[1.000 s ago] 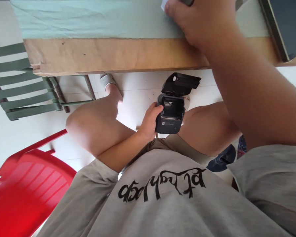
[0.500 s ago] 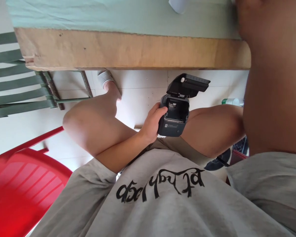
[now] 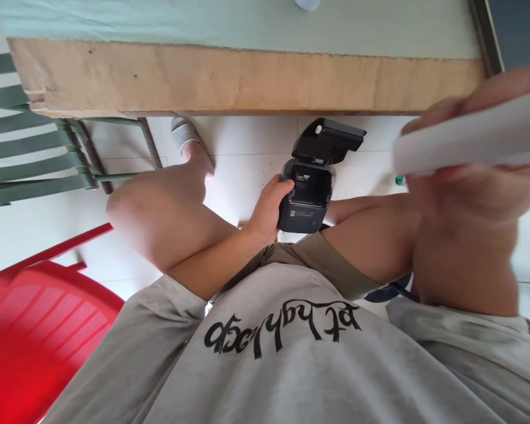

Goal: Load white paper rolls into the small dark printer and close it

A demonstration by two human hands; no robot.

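Observation:
A small black label printer [image 3: 307, 217] is in my left hand [image 3: 267, 211], held above my lap. Its lid [image 3: 329, 141] stands raised, and the compartment inside looks bare apart from a small pale label on the inner wall. The thumb of that hand rests on the near left rim. At the right, my right hand [image 3: 477, 191] is closed around a white oblong thing [image 3: 472, 132], with fingers above and below it. Motion blurs this thing and runs it past the picture's edge, so its kind cannot be told.
Ahead is a table with a thick wooden edge [image 3: 229, 79] and a pale green cloth [image 3: 181, 23]. A white rounded thing [image 3: 308, 3] lies on it. A dark framed panel [image 3: 519, 35] is at top right. A red plastic chair [image 3: 57, 335] and a green strapped chair [image 3: 35, 138] stand left.
My right hand has come back from over the table, bringing the white oblong thing into view. The printer stays in my left hand with its lid up. The view has shifted slightly.

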